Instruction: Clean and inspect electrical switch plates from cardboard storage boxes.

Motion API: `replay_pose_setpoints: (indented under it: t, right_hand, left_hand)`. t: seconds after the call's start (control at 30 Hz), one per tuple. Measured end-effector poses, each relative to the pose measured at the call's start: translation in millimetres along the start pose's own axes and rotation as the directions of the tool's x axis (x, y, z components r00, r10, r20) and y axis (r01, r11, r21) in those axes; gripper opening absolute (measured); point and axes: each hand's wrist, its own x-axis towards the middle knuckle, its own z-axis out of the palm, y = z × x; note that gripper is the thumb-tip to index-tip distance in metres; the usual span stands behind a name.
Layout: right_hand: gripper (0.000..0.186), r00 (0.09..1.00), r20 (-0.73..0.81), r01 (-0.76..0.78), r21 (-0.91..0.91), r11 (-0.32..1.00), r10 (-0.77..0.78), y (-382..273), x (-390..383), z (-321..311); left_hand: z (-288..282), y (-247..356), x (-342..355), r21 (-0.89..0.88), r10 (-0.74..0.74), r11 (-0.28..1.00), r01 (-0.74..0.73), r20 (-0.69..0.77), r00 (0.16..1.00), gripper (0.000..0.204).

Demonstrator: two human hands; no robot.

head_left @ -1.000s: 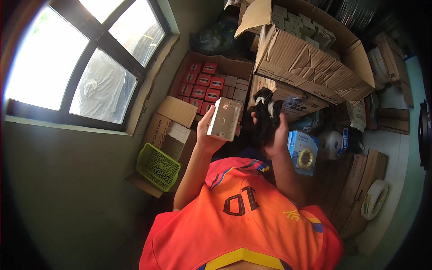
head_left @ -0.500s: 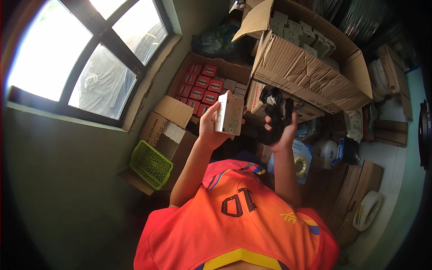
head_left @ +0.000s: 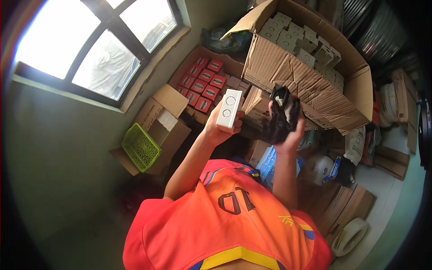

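A white plastic electrical wall box (head_left: 228, 109) is gripped in my left hand (head_left: 217, 125), with a narrow side bearing two round knockouts turned up. My right hand (head_left: 292, 132) is closed around a crumpled black cloth (head_left: 284, 118) with a pale patch showing in its folds. The two hands are apart, the cloth to the right of the wall box. Just beyond them stands a large open cardboard carton (head_left: 288, 72) holding several similar white wall boxes (head_left: 310, 42). Cloth folds hide some of my right fingers.
Small red boxes (head_left: 202, 85) fill a carton beyond my left hand. A green plastic basket (head_left: 141, 147) rests on an open cardboard box (head_left: 168, 101) by the wall. To the right are a white coil (head_left: 349, 237), flat cartons (head_left: 351, 209) and a plastic bag (head_left: 355, 145). A window (head_left: 96, 49) is at upper left.
My left hand has turned the wall box, so a narrow side now faces up instead of the broad face. The right hand has lifted slightly with the cloth. The view has shifted a little.
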Motion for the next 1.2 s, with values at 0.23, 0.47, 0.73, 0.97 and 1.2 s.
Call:
replay_pose_setpoints:
  t: [0.23, 0.47, 0.73, 0.97, 1.2]
  right_hand:
    - [0.047, 0.397, 0.917, 0.868, -0.366, 0.337, -0.028, -7, 5, 40]
    - [0.041, 0.525, 0.851, 0.761, -0.473, 0.445, 0.006, -10, 18, 76]
    - [0.04, 0.489, 0.857, 0.85, -0.425, 0.311, -0.166, 1, 27, 107]
    - [0.034, 0.319, 0.948, 0.897, -0.298, 0.326, -0.013, 18, 14, 113]
    - [0.025, 0.772, 0.527, 0.632, -0.577, 0.518, -0.355, 21, 49, 85]
  left_hand:
    - [21, -24, 13, 0.065, 0.156, 0.987, -0.148, -0.157, 0.975, 0.04]
    - [23, -14, 14, 0.239, 0.243, 0.95, -0.202, -0.157, 0.957, 0.041]
    - [29, 28, 10, 0.331, 0.22, 0.93, -0.159, -0.156, 0.963, 0.038]
    - [35, 51, 15, 0.147, 0.178, 0.977, -0.157, -0.146, 0.973, 0.05]
    - [33, 60, 10, 0.16, 0.245, 0.958, -0.236, -0.041, 0.969, 0.055]
